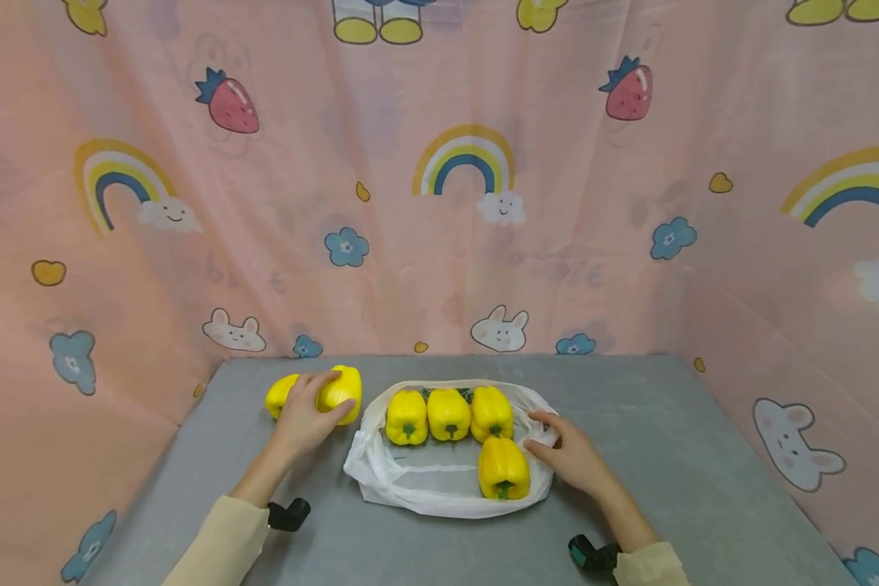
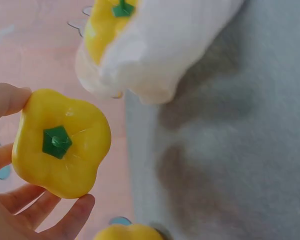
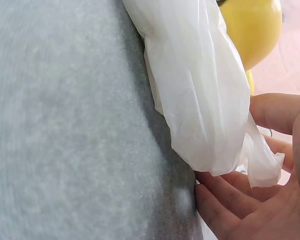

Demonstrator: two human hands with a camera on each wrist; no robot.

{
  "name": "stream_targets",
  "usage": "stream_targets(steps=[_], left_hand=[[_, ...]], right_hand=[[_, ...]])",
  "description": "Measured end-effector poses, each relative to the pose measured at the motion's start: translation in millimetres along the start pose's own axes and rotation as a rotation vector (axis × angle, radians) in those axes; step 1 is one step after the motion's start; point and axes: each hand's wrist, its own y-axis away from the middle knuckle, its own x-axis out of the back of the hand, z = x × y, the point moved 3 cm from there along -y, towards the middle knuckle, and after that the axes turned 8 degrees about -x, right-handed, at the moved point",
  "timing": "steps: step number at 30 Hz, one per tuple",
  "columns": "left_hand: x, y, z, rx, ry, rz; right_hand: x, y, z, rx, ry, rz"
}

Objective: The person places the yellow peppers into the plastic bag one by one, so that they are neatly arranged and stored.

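Head view: the left hand (image 1: 303, 415) curls its fingers round a yellow pepper (image 1: 340, 392) on the desk (image 1: 666, 456), just left of the white bag (image 1: 410, 484). The bag's open mouth lies to the hand's right. The right hand (image 1: 567, 456) pinches the bag's right edge, beside the four peppers inside.

You were working in what looked like a staged recording booth, not a home: a grey table (image 1: 666, 423) was walled in on three sides by a pink cartoon curtain (image 1: 439, 244), possibly hiding a lab.
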Motion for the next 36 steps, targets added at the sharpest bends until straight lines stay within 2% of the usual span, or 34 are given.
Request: stream_targets(steps=[12, 22, 36], left_hand=[[6.8, 3.9, 36.4, -0.094, 0.062, 0.054], [-6.3, 10.0, 60.8, -0.171, 0.142, 0.046], [-23.6, 20.6, 80.9, -0.179, 0.203, -0.001]], right_hand=[[0.4, 1.1, -1.3, -0.028, -0.010, -0.013], [1.1, 2.1, -2.1, -0.029, -0.008, -0.013], [0.0, 0.3, -3.1, -0.036, -0.008, -0.018]])
